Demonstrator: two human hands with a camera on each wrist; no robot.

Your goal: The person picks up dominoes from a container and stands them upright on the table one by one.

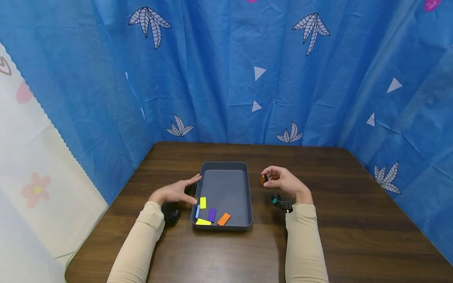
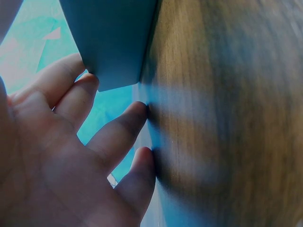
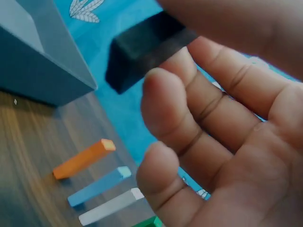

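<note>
- Black block (image 3: pixel 137 52): pinched in right-hand fingers (image 3: pixel 163 97), above surface (image 1: pixel 332 177), right of tray (image 1: pixel 226 192).
- Looks light, stiff, perhaps slippery; hardly fragile. Best hold: long sides, near middle.
- Left-hand fingers (image 2: pixel 116 137): released, spread at tray wall.
- Block end hidden in grip; orange patch (image 1: pixel 262 179) in head view, same block or another: cannot tell. Green block (image 3: pixel 150 222) cut off in right wrist view.

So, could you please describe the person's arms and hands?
Long, plain beige sleeves reach the wrists; left hand and right hand are bare. A black device sits by the left wrist; another, by the right, has a green patch.
</note>
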